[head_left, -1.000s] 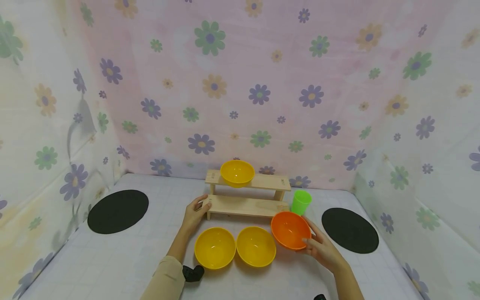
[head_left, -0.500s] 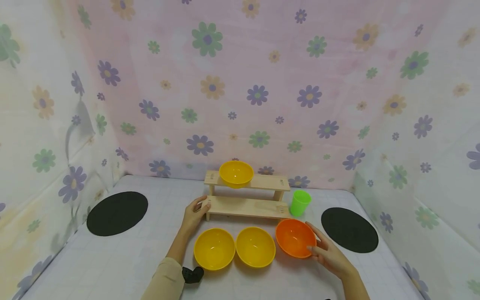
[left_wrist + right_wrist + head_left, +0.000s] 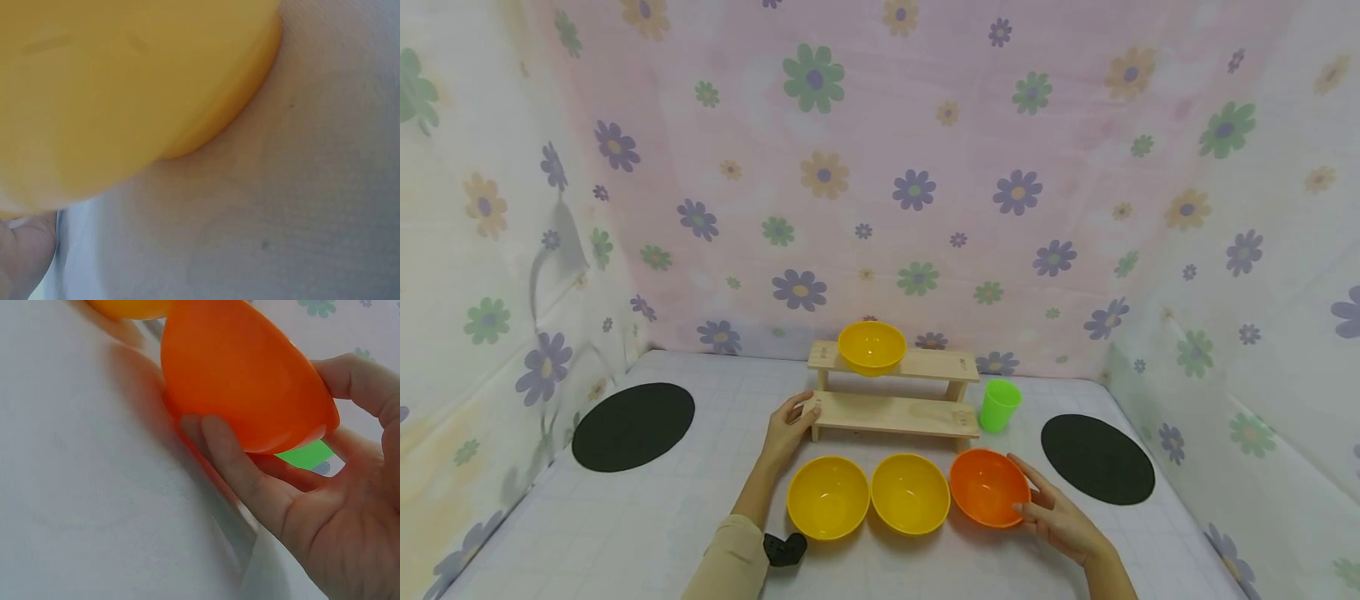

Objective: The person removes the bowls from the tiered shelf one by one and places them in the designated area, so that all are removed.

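One orange bowl (image 3: 990, 488) sits in the grasp of the right hand (image 3: 1063, 521), digits spread along its rim and fingertips pressed to its outer wall. It's at the right end of a row across the front half of the tabletop (image 3: 655, 533), open side up; whether its base touches down, I can't tell.

Next along, rim right up by the orange one, comes the middle yellow bowl (image 3: 911, 494), and beside that, toward the left edge, the outer yellow bowl (image 3: 828, 498).

Over to the left hand (image 3: 786, 429): it grips the left end of the lower wooden shelf (image 3: 887, 412), thumb across the top board, though what its fingers do underneath is hidden. A beige sleeve (image 3: 730, 558) covers that forearm, with a small black object (image 3: 785, 550) between it and the outer yellow bowl.

Behind, nearer the back edge, the upper wooden shelf (image 3: 940, 364) carries a third yellow bowl (image 3: 872, 347), left of its middle. A green cup (image 3: 1000, 407) stands upright just off the shelves' right end.

Out wide, one black disc (image 3: 634, 427) lies near the left edge, another black disc (image 3: 1097, 459) near the right, all backed by flowered cloth (image 3: 880, 250).
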{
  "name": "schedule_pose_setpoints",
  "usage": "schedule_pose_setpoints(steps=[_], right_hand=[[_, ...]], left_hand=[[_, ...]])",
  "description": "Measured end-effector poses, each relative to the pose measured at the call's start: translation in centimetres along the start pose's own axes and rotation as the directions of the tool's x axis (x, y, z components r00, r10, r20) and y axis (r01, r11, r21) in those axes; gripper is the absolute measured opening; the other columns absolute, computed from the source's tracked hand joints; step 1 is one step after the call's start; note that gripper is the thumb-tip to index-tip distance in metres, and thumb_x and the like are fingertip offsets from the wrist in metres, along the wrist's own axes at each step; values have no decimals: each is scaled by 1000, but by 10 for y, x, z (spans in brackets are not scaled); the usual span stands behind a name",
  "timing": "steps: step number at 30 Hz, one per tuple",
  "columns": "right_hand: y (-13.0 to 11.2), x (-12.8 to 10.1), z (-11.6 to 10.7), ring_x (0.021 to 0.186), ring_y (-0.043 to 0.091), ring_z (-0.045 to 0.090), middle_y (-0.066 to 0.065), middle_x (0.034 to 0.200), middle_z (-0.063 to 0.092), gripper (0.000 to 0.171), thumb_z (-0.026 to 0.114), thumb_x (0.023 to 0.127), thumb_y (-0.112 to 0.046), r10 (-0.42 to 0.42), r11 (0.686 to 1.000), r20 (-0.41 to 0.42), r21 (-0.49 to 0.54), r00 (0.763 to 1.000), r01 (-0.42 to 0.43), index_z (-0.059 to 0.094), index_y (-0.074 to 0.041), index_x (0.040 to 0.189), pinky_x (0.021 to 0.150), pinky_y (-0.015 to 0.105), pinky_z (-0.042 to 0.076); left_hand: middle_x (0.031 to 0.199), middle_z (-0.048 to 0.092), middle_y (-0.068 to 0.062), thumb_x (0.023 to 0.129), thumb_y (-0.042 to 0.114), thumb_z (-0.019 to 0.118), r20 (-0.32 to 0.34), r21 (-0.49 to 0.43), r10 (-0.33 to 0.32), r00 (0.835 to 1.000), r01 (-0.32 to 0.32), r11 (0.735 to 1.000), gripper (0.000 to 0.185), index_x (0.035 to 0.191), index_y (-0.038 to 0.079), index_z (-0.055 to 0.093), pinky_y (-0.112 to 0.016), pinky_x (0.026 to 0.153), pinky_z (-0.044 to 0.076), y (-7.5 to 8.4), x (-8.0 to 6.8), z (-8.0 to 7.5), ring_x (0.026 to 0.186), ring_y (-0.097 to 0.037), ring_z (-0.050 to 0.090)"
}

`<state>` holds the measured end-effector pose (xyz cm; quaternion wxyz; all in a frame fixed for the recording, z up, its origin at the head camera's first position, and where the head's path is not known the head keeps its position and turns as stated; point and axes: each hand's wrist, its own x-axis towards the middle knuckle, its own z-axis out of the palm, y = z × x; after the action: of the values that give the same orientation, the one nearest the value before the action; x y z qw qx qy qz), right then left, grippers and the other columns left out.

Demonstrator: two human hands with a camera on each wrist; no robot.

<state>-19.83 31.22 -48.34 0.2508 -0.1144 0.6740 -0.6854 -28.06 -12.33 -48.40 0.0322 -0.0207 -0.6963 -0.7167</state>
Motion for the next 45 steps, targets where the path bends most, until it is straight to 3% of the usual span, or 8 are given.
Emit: schedule_pose_setpoints(steps=[10,17,21,25,29,34,38,45], right_hand=[[7,1,1,113,22,53,31,150,-16,75,46,97,-6,39,999,1,23,999,-39,-7,-11,149,96,39,46],[8,1,0,114,26,54,32,149,-20,75,45,99,-9,46,998,33,31,998,-47,-11,-13,149,94,46,46],[4,0,-3,100,31,61,37,147,-8,71,42,101,-17,78,993,40,-92,996,-74,-11,-13,149,87,43,52],[-9,2,-5,84,29,61,36,137,29,66,44,100,-27,91,938,-86,-327,992,-115,7,-8,151,74,35,55],[-24,6,-6,88,24,59,32,128,44,63,49,97,-30,6,885,-240,-451,971,-117,24,-1,147,70,34,53],[-39,17,-8,97,29,60,31,130,47,58,54,96,-26,-118,896,-335,-443,935,-46,31,-2,144,75,31,55],[-49,31,-6,99,33,60,31,131,47,59,55,96,-26,-172,908,-336,-419,926,16,31,-4,145,76,28,55],[-69,58,6,102,39,60,34,133,42,61,53,97,-25,-243,905,-258,-406,935,123,27,-2,146,79,28,55]], left_hand=[[132,48,-30,93,7,57,-2,14,-1,1000,1,1000,48,137,-6,42,-38,99,45,9,-6,1,120,-40,49],[131,49,-30,92,9,60,-6,2,5,1000,-5,1000,49,136,-4,44,-37,97,46,-5,3,-1,118,-39,51],[131,50,-28,91,13,62,-22,20,19,1000,-19,1000,50,136,-1,46,-32,94,48,-18,11,-2,117,-36,53],[130,51,-27,91,15,62,-34,33,29,999,-28,999,49,135,0,47,-30,92,49,-23,13,-2,115,-35,54],[129,52,-27,91,14,63,-42,24,30,999,-29,999,48,135,1,48,-30,92,49,-24,13,-1,115,-35,54],[129,53,-25,90,13,63,-46,10,26,999,-25,1000,48,134,2,49,-31,93,49,-24,13,-1,116,-34,53],[129,52,-26,90,12,62,-46,2,25,999,-25,1000,47,134,1,48,-33,94,48,-25,13,-1,116,-35,53],[130,51,-27,91,14,63,-37,8,22,999,-21,1000,50,136,0,46,-34,96,47,-24,13,-1,116,-35,53]])
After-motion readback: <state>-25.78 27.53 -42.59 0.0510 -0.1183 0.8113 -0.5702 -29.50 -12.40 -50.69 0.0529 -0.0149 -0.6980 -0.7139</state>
